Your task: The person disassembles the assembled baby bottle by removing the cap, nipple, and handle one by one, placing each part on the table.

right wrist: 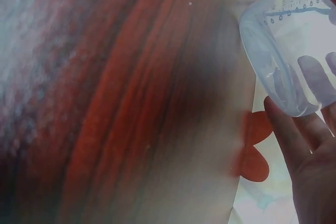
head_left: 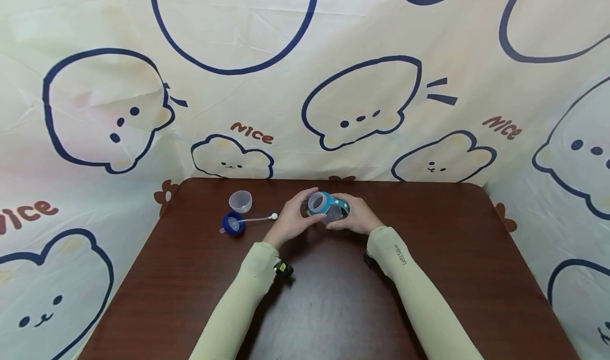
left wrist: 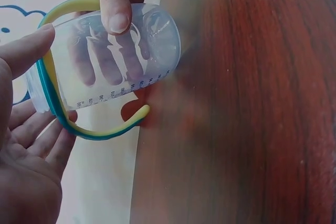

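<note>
Both hands steady a tilted handled cup (head_left: 328,206) above the surface (head_left: 333,296). The right hand (head_left: 355,216) clasps its clear body; the left hand (head_left: 290,219) cradles the rim end, its grip loosely curled round it. The lid (head_left: 234,224) and small cap (head_left: 240,201) lie apart, leaving the mouth open.

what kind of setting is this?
Likely a staged tabletop recording corner: a dark wooden table hemmed in by a cartoon bear cloth backdrop, with only baby bottle parts laid out.
</note>
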### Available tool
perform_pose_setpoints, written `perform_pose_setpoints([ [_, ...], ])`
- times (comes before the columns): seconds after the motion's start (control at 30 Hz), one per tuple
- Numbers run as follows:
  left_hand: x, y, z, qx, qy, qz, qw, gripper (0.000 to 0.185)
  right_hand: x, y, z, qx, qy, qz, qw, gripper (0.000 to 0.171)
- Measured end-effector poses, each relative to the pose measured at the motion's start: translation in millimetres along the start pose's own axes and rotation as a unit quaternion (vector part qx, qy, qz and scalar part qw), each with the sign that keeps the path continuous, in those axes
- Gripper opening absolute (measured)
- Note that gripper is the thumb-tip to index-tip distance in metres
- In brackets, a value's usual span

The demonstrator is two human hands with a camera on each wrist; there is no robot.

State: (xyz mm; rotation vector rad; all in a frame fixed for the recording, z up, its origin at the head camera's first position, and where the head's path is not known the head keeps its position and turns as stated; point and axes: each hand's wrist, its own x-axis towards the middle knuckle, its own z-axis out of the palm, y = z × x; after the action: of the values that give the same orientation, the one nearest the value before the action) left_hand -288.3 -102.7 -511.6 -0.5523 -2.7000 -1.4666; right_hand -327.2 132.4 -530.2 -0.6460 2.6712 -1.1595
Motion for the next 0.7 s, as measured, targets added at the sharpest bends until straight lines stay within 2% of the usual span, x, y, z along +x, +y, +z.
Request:
perform_pose_setpoints([
  [0.4,1.2,1.8,-5.4,-0.018,0.004,0.009,0.9998,0.074,1.9,1.3,0.9,0.011,0.004,-0.002,1.000,0.084],
  [0.7,-0.8,3.1,-9.0,-0.019,0.009,0.011,0.9997,0.074,2.3,4.5,1.6,0.007,0.007,-0.010,1.000,0.086],
])
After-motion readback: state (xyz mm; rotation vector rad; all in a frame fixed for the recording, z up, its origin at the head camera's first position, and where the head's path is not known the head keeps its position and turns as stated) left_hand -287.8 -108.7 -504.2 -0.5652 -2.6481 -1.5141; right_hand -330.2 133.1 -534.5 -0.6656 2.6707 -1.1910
